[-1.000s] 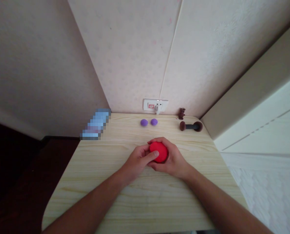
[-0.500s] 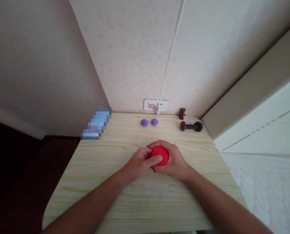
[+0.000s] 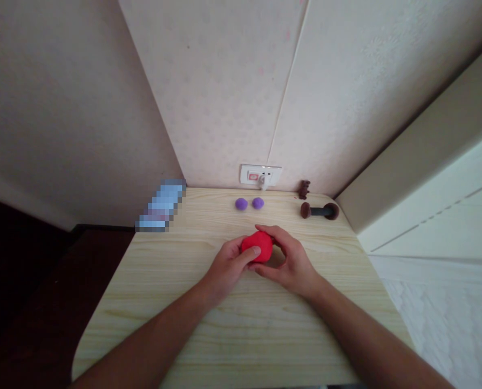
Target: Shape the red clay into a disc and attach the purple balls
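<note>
A smooth, rounded lump of red modelling clay [image 3: 262,243] is held between both hands above the middle of the table. My left hand [image 3: 231,266] grips its left side, the thumb pressed on the face toward me. On the other side my right hand [image 3: 294,262] curls round the clay, its fingertips at the far edge and its thumb at the near edge. A gap shows between the clay and the right palm. Two small purple clay balls [image 3: 241,203] lie side by side beyond the hands.
The light wood-grain table [image 3: 232,346] stands against a papered wall. At its back right are a dumbbell-shaped object [image 3: 319,211] with brown ends and a dark bar, and a small dark brown figurine [image 3: 304,189]. A pixelated blue object [image 3: 162,208] lies at the left edge. A wall socket [image 3: 260,175] holds a plug.
The red clay has shifted left and slightly away from me and has turned in the hands. My right hand has loosened, its palm now apart from the clay.
</note>
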The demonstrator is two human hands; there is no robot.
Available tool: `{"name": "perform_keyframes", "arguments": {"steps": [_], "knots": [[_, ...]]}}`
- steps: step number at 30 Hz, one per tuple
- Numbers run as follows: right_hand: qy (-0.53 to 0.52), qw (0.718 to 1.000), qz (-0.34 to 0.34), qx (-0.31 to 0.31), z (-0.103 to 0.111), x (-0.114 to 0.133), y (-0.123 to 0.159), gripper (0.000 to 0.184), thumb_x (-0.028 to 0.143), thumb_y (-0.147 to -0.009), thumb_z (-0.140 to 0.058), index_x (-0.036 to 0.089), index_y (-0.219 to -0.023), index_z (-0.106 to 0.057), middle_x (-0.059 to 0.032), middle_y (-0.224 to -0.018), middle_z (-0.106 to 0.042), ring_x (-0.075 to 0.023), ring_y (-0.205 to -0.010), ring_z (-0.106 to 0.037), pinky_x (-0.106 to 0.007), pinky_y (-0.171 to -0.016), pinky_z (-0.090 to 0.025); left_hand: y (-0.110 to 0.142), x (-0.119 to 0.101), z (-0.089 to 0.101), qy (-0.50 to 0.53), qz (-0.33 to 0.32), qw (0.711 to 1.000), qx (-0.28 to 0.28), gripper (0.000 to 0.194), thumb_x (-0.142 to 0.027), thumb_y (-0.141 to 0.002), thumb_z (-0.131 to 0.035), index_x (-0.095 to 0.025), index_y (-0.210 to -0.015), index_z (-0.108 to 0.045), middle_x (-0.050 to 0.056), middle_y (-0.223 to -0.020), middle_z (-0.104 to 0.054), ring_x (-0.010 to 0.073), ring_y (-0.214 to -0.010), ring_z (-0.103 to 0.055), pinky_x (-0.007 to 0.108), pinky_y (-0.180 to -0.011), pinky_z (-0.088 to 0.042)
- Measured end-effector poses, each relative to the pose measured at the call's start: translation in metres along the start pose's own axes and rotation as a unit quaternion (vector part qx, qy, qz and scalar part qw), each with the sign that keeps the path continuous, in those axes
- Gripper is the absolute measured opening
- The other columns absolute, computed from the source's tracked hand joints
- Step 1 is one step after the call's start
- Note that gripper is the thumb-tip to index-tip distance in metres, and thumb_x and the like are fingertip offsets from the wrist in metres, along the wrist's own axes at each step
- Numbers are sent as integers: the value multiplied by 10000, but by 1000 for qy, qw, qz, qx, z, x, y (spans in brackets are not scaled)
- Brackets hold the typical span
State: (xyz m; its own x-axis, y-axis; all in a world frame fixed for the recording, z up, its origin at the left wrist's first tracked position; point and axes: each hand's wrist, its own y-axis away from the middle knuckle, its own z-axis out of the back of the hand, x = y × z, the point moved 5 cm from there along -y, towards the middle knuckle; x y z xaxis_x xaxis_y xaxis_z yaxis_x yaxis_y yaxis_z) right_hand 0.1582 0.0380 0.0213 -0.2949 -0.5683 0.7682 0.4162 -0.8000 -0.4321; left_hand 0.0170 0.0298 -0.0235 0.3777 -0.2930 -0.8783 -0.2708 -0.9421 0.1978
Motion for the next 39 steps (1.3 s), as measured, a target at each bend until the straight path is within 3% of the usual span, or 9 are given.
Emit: {"name": "perform_keyframes", "arguments": {"steps": [7, 22, 28, 35, 39], "knots": [[7, 999, 30, -24, 2, 1, -1, 590, 410, -765, -866, 254, -1291, -648, -65, -991, -689, -226, -890, -643, -371, -786, -557, 2, 2, 1, -36, -15, 999, 3, 338, -460, -807, -757, -160, -950, -696, 23, -861, -644, 149, -776, -564, 250, -686, -450], [43, 998, 39, -26, 1, 6, 0, 480, 425, -757, -863, 249, -1141, -634, -59, -978, -703, -230, -866, -657, -371, -756, -560, 6, -11, -4, -110, -81, 991, -3, 290, -439, -846, -715, -159, -913, -678, 17, -858, -645, 164, -813, -567, 265, -763, -465], [43, 998, 44, -20, 3, 7, 0, 433, 397, -756, -869, 244, -1091, -641, -55, -954, -704, -224, -839, -651, -361, -741, -555, 8, -13, -5, -138, -84, 987, 1, 291, -437, -861, -699, -153, -847, -640, 0, -789, -596, 149, -754, -528, 256, -709, -444], [30, 998, 43, -19, 1, 4, 0, 647, 359, -771, -866, 265, -1344, -581, -79, -1071, -673, -231, -923, -640, -375, -797, -563, 6, -17, -4, -123, -104, 987, -3, 288, -434, -892, -671, -154, -941, -627, 17, -862, -629, 157, -804, -557, 260, -734, -458], [18, 999, 38, -14, 0, 2, 0, 530, 326, -823, -824, 267, -1311, -625, -52, -985, -646, -191, -819, -619, -341, -735, -558, 5, -17, -1, -131, -112, 985, -6, 272, -419, -901, -665, -152, -905, -614, 11, -836, -612, 148, -789, -542, 253, -722, -447]]}}
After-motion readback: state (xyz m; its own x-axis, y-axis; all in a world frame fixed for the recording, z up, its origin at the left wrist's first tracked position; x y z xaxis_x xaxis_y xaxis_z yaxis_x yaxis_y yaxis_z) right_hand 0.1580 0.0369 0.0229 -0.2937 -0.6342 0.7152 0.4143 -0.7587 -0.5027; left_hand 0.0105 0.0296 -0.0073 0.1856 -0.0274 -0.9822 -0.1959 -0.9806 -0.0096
